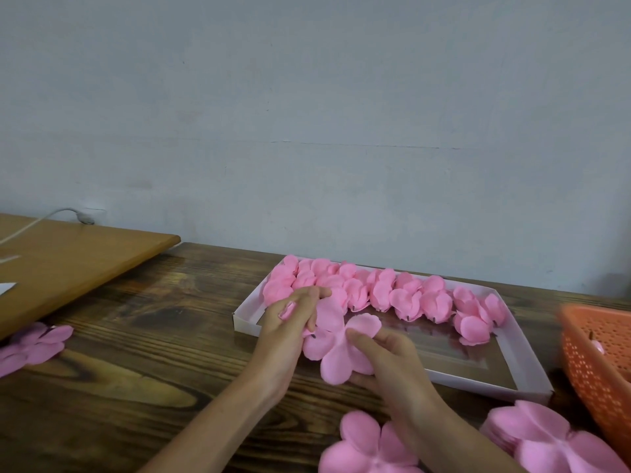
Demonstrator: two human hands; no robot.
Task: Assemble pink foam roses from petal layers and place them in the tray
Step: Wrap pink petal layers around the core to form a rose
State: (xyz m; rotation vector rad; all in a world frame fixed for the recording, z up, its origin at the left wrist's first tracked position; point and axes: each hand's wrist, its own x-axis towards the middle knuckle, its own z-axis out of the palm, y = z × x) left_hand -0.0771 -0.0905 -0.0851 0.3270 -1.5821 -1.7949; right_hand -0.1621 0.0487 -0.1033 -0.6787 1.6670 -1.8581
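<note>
My left hand (293, 315) and my right hand (386, 356) hold one pink foam petal layer (338, 349) between them, just in front of the white tray (526, 349). The left fingers curl over its upper petals and a small pink piece shows between them. My right thumb presses on the layer's middle while the fingers support it from below. Several finished pink roses (403, 295) lie in rows along the tray's far side and right end.
Loose petal layers lie at the front (365, 445), in a stack at the front right (553, 435) and at the left edge (34, 343). An orange mesh basket (601, 356) stands at the right. A light wooden board (68, 264) lies at the back left on the dark wooden table (136, 387).
</note>
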